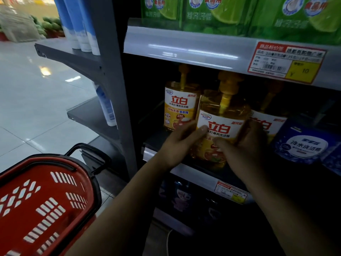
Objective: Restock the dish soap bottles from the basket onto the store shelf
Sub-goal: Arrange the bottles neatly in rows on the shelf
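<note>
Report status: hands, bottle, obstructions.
Both hands, left and right, on yellow bottle at shelf edge. Neighbour bottles close either side. Basket looks empty.

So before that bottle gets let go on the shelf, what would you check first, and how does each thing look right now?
1. Both hands on the bottle: ok. The left hand and right hand hold the middle soap bottle from either side.
2. Bottle upright: ok, pump on top.
3. Base fully on the shelf: cannot tell; the hands hide the bottom, and it sits near the front edge.
4. Room beside it: not ok for a loose fit; the left bottle and right bottle crowd it closely.
5. Label facing out: ok.
6. Red basket emptied: ok for the part in view; its near end is cut off.
</note>
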Action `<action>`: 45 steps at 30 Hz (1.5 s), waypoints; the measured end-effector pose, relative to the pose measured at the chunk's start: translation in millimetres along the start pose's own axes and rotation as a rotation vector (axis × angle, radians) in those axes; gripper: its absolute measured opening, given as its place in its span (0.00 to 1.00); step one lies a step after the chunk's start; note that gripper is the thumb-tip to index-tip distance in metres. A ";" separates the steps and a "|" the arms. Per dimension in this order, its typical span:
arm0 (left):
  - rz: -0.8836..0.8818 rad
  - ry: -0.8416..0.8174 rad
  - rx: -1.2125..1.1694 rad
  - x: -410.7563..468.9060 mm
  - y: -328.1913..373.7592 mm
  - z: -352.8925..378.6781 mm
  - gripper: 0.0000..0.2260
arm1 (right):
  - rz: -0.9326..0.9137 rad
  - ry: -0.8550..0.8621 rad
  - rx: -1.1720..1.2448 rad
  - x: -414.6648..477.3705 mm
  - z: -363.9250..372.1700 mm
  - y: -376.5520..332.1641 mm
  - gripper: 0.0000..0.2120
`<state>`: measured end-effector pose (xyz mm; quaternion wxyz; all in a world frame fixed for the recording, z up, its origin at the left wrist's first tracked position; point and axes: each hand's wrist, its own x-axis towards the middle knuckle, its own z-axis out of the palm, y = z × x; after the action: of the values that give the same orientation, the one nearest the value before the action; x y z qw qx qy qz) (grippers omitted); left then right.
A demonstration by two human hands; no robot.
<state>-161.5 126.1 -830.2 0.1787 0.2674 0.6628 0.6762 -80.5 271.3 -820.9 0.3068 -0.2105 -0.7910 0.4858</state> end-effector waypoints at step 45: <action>-0.020 0.279 0.117 13.2 -23.9 -44.7 0.18 | 0.021 -0.542 -0.054 -17.6 66.3 -16.5 0.36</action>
<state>-201.3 99.6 -851.3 0.0755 0.1740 0.7221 0.6652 -114.1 210.6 -833.6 0.0730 -0.0893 -0.8546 0.5063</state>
